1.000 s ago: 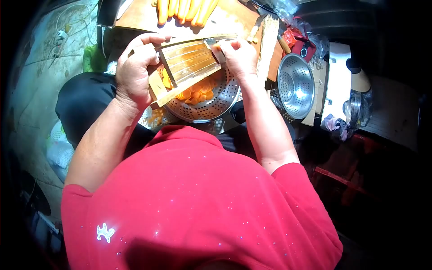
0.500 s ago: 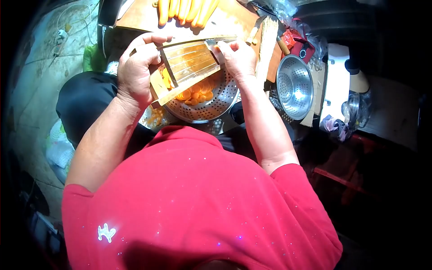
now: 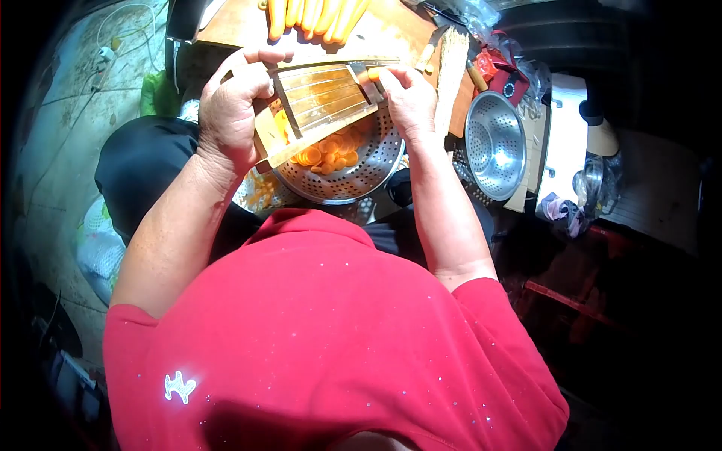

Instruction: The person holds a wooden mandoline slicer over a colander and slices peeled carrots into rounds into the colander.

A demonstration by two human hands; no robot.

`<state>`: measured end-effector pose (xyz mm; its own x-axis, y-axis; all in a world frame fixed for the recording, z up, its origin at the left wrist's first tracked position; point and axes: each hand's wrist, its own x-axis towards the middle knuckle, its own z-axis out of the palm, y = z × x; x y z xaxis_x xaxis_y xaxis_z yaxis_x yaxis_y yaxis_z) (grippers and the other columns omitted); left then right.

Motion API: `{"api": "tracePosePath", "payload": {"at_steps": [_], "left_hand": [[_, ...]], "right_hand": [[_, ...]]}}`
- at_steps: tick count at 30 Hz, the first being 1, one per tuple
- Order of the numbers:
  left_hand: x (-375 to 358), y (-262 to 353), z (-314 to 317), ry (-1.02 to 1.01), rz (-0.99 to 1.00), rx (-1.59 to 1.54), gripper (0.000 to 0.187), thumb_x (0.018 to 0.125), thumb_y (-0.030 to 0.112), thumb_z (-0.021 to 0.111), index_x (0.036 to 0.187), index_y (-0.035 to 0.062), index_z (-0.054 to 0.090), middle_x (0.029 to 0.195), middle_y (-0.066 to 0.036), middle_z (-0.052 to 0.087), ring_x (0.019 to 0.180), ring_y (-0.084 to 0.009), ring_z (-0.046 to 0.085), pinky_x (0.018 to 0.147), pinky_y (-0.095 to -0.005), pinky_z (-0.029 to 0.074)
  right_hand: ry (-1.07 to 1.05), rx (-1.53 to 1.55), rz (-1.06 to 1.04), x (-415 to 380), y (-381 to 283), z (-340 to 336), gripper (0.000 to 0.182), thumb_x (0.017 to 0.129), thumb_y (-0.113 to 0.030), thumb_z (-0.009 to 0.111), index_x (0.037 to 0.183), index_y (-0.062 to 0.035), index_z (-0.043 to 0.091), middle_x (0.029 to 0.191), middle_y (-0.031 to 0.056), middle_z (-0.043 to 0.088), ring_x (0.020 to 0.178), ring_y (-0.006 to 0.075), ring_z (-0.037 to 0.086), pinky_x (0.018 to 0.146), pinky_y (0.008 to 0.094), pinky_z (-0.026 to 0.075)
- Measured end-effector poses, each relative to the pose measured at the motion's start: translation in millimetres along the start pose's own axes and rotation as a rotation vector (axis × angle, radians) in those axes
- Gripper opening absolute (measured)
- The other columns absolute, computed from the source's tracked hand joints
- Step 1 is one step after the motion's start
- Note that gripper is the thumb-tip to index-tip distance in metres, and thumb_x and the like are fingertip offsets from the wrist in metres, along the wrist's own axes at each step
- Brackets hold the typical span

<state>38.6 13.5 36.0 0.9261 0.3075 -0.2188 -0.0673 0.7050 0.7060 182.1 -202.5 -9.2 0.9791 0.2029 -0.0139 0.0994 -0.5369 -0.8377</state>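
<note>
A wooden mandoline slicer (image 3: 320, 96) is tilted above a metal colander (image 3: 376, 169). My left hand (image 3: 229, 109) is closed around the slicer's left end, with the thumb on its frame. At the slicer's right end, my right hand (image 3: 412, 101) pinches a small orange piece of carrot (image 3: 374, 74) beside the metal blade (image 3: 363, 81). Round carrot slices (image 3: 331, 152) lie in the colander below, partly hidden by the slicer. Some orange bits also show through the slicer's opening near my left hand.
Several peeled carrots (image 3: 316, 16) rest on the orange-brown board (image 3: 233, 26) at the top. To the right are a straw brush (image 3: 451, 68), another colander (image 3: 495, 146) and a white box-like object (image 3: 564, 135). A green bag (image 3: 158, 94) lies on the left.
My right hand has shifted slightly right along the slicer, and the orange carrot piece now shows more clearly at its fingertips. My left hand keeps its hold.
</note>
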Motion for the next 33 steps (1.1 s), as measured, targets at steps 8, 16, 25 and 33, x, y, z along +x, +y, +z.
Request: {"api": "tracePosePath", "payload": {"at_steps": [8, 16, 25, 33], "left_hand": [[-1, -1, -1, 0.028, 0.019, 0.041, 0.039, 0.073, 0.0, 0.038, 0.109, -0.003, 0.052, 0.114, -0.014, 0.057, 0.098, -0.0221, 0.056, 0.087, -0.0327, 0.047], [-5, -2, 0, 0.031, 0.006, 0.01, 0.039, 0.073, 0.001, 0.038, 0.108, -0.0024, 0.053, 0.115, -0.014, 0.057, 0.096, -0.0209, 0.056, 0.085, -0.0314, 0.047], [-3, -3, -3, 0.015, -0.012, -0.01, 0.039, 0.073, 0.002, 0.038, 0.108, -0.0022, 0.053, 0.116, -0.015, 0.056, 0.1, -0.0225, 0.056, 0.09, -0.034, 0.046], [-2, -3, -4, 0.02, -0.005, -0.013, 0.039, 0.073, 0.002, 0.038, 0.108, -0.0022, 0.054, 0.118, -0.016, 0.056, 0.101, -0.0237, 0.055, 0.091, -0.0348, 0.046]], "right_hand": [[-0.159, 0.128, -0.087, -37, -47, 10, 0.022, 0.083, -0.021, 0.069, 0.091, -0.0009, 0.065, 0.081, 0.0075, 0.068, 0.072, 0.0113, 0.063, 0.068, 0.025, 0.051], [0.013, -0.134, 0.032, -2, -3, 4, 0.022, 0.086, -0.019, 0.066, 0.094, 0.0019, 0.065, 0.084, 0.0074, 0.068, 0.075, 0.0107, 0.062, 0.069, 0.0242, 0.05], [-0.056, -0.118, -0.256, -29, -20, 16, 0.017, 0.087, -0.015, 0.066, 0.093, 0.0005, 0.066, 0.083, 0.0061, 0.068, 0.075, 0.009, 0.062, 0.069, 0.0225, 0.05], [-0.15, -0.025, -0.204, -36, -33, 15, 0.017, 0.086, -0.014, 0.067, 0.093, 0.0017, 0.065, 0.083, 0.006, 0.068, 0.074, 0.0102, 0.063, 0.069, 0.0226, 0.051]]}}
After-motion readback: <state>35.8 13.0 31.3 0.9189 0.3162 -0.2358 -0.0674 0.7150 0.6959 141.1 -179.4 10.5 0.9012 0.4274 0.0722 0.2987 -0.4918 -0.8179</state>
